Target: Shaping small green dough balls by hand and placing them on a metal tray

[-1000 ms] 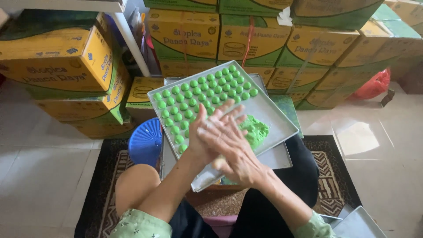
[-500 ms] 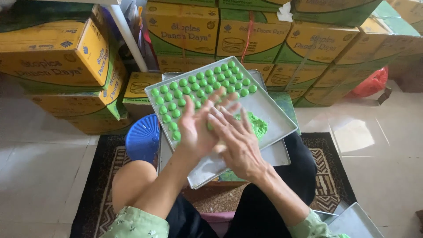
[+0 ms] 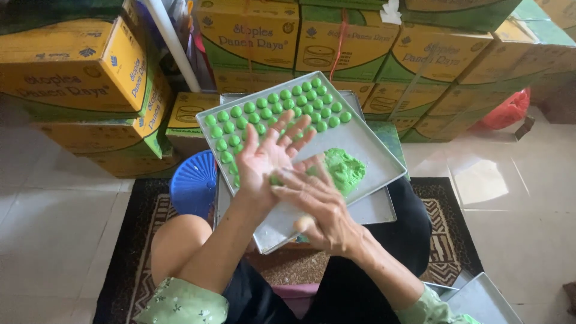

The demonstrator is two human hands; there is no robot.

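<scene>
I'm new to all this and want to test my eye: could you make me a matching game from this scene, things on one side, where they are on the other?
Things:
1. green dough balls
2. lump of green dough
3. blue stool
4. red bag

Places:
A. on the floor, far right by the boxes
B. in rows on the tray's far part
C. left of the trays
D. on the tray beside the hands

Pairs: 1-B, 2-D, 3-C, 4-A

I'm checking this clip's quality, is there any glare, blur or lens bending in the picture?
Head view: daylight glares off the floor tiles; the hands, left hand and right hand, look slightly soft; the stacked boxes lean outward, wide-lens distortion.
</scene>
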